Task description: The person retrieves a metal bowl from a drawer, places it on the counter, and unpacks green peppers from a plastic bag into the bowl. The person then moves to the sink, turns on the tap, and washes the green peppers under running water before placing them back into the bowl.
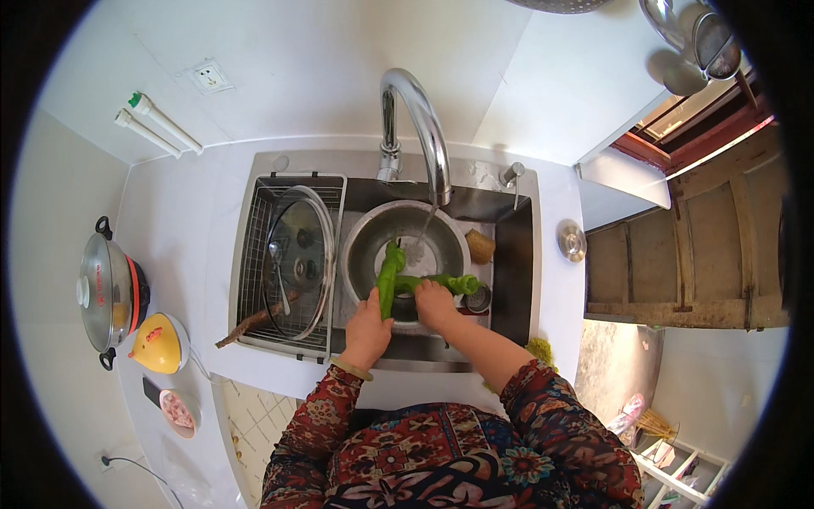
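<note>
My left hand grips the lower end of a long green pepper, its stem pointing up over a round metal basin. Closed around a second green pepper, my right hand lies over the basin's lower right; part of this pepper hides under the fingers. Whether it is one pepper or two there, I cannot tell. From the curved chrome faucet a thin stream of water runs into the basin. The basin rests in a stainless steel sink.
Left in the sink, a wire rack holds a glass lid. A brown scrubber lies right of the basin. On the counter stand a lidded electric pan, a yellow chick-shaped appliance and a bowl of raw meat.
</note>
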The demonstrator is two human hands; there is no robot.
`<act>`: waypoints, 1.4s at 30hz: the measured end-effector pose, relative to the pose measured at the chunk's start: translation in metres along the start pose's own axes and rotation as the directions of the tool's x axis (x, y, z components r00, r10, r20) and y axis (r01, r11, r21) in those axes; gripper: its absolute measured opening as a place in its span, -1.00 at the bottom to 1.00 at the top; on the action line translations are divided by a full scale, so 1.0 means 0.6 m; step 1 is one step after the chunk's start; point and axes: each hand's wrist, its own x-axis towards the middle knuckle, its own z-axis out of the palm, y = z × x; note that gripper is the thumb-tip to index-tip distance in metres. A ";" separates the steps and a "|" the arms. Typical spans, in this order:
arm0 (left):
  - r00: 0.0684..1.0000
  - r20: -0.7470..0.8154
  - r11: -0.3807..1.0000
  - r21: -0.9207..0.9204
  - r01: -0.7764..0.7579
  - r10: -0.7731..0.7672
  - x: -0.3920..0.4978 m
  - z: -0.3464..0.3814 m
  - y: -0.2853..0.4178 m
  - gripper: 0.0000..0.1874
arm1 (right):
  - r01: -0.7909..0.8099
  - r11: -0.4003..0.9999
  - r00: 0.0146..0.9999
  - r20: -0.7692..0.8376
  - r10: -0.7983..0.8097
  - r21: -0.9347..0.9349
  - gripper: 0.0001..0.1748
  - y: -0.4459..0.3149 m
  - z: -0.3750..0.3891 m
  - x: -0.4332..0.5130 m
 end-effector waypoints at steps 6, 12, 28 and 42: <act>0.997 -0.065 0.997 -0.063 -0.045 0.041 0.002 -0.005 -0.003 -0.25 | -0.100 0.995 0.994 0.049 0.100 0.000 -0.64 -0.008 0.015 0.008; 0.955 0.262 0.499 -0.814 0.297 -0.141 0.022 -0.027 0.016 -0.31 | -0.278 0.645 0.925 0.016 0.381 0.711 -0.60 0.028 -0.004 0.057; 0.988 0.150 0.430 -0.894 0.126 0.022 0.029 0.004 -0.007 -0.34 | 0.064 -0.443 0.969 0.051 0.242 0.894 -0.69 0.016 -0.179 0.092; 0.988 0.145 0.482 -0.862 0.154 -0.056 0.016 -0.011 0.002 -0.45 | 0.239 -0.357 0.932 -0.110 0.345 0.903 -0.55 0.048 -0.199 0.101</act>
